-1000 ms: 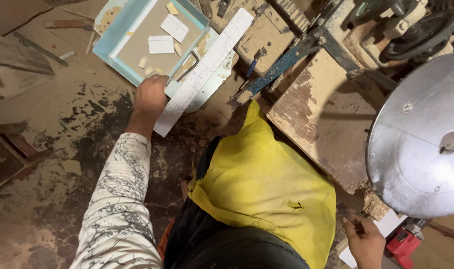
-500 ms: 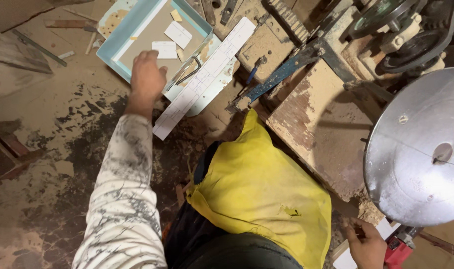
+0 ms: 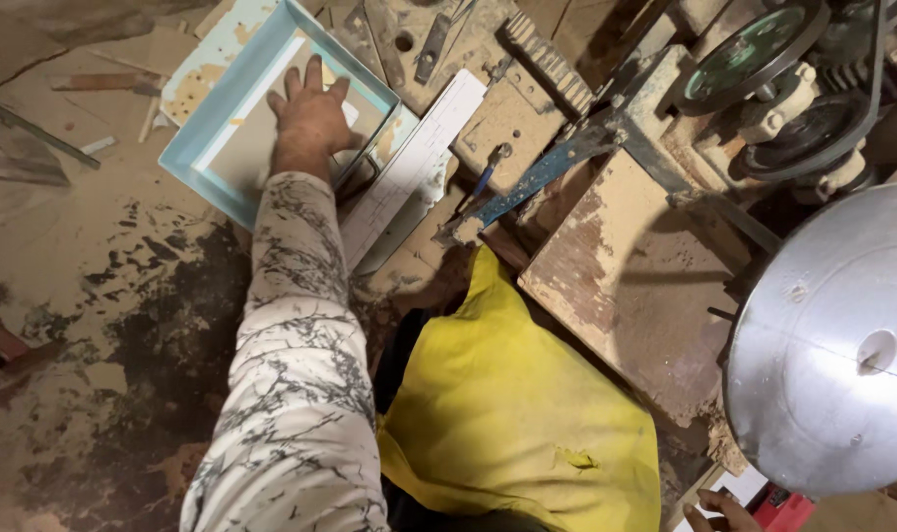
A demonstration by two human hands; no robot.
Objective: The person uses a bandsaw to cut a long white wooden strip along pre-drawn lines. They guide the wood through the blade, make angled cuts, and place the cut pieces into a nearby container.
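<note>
Two hands show up, but only one is doing anything clear. Left hand (image 3: 310,113) is stretched way out, palm down and fingers (image 3: 313,71) spread flat inside a shallow light-blue tray (image 3: 187,156) lying on the floor. It's open, not gripping anything, just pressing on or hovering right over the tray bottom. A bit of a small white piece (image 3: 350,112) peeks out just beside the hand, on the thumb side, touching or nearly so. The sleeve (image 3: 296,335) is white with dark marble-like streaks and runs from the bottom edge up to the tray.

Just beside the tray's right side lies a long white strip (image 3: 409,182), angled diagonally, one end leaning up onto a worn wooden bench (image 3: 616,286). A blue metal bar (image 3: 537,177) lies on the bench top next to it. Yellow cloth (image 3: 517,414) covers the person's lap below all that.

Right hand (image 3: 719,510) is barely in frame at the bottom edge, only a few fingers visible, so can't tell whether it's holding something. Above it sits a big round silver disc (image 3: 832,345), and there's a belt pulley (image 3: 764,49) up in the top right corner. Floor (image 3: 103,296) is dusty with dark stains.
</note>
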